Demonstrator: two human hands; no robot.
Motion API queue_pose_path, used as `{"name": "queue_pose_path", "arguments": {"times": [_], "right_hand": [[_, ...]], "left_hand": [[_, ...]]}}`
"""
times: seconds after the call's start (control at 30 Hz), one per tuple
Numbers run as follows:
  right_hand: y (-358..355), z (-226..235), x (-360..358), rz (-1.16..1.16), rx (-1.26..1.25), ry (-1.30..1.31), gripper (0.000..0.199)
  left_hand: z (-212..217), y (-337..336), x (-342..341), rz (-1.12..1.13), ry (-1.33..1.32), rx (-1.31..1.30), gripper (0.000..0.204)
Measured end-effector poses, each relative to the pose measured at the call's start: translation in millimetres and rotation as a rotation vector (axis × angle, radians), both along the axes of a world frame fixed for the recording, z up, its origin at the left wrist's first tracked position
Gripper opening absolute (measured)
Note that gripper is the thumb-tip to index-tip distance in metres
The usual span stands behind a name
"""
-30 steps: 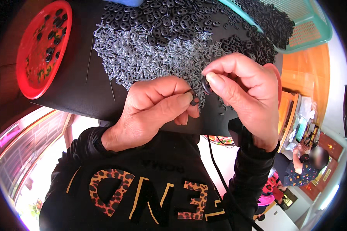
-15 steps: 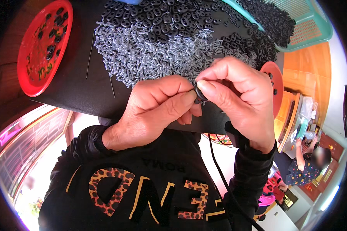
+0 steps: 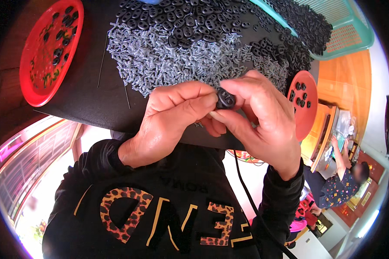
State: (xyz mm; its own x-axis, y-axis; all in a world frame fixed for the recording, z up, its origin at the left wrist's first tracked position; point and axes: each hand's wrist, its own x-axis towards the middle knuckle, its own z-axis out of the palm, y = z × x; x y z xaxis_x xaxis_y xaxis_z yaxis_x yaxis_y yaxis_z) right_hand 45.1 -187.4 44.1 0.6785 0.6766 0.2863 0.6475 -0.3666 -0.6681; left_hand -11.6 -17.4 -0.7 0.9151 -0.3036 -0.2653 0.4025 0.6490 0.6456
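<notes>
My left hand (image 3: 170,118) and my right hand (image 3: 259,116) meet above the near edge of a black table (image 3: 86,99). Between their fingertips they pinch a small black oval plastic piece with two holes (image 3: 225,98). Just beyond the hands lies a wide heap of small grey metal springs (image 3: 173,58). Behind that heap is a pile of the same black oval pieces (image 3: 190,23).
A red plate (image 3: 47,52) with a few black pieces sits at the left, a smaller red plate (image 3: 304,103) at the right. A teal basket (image 3: 341,30) full of black pieces stands at the far right. Thin wire rods (image 3: 101,60) lie on the table. Another person (image 3: 341,172) sits at lower right.
Both hands have drawn together and risen slightly; the black piece, at first barely seen between the fingertips, now shows clearly, held by both hands.
</notes>
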Motion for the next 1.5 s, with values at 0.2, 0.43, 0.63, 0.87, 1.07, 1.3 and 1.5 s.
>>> {"name": "queue_pose_path", "arguments": {"times": [0.2, 0.43, 0.63, 0.87, 1.07, 1.3, 1.5], "right_hand": [[-5, -1, -5, 0.055, -0.024, -0.053, 0.046], [-3, -2, -8, 0.034, -0.025, -0.103, 0.049], [-1, -5, -15, -0.118, -0.125, -0.191, 0.048], [-8, -3, -10, -0.015, -0.189, -0.221, 0.041], [-16, -5, -17, -0.024, -0.259, -0.219, 0.037], [-25, -2, -22, -0.044, -0.356, -0.264, 0.019], [-38, 4, -22, -0.096, -0.305, -0.139, 0.023]], "left_hand": [[-1, 5, 5, -0.071, -0.022, 0.116, 0.018], [-2, 3, 4, -0.040, -0.099, 0.138, 0.015], [-5, -4, 3, 0.033, -0.052, 0.077, 0.015], [-7, -12, 2, 0.056, -0.099, 0.136, 0.009], [-10, -20, 0, 0.006, -0.081, 0.120, 0.008], [-11, -28, 0, -0.048, -0.120, 0.101, 0.010], [-7, -33, 3, -0.119, -0.068, 0.129, 0.013]]}}
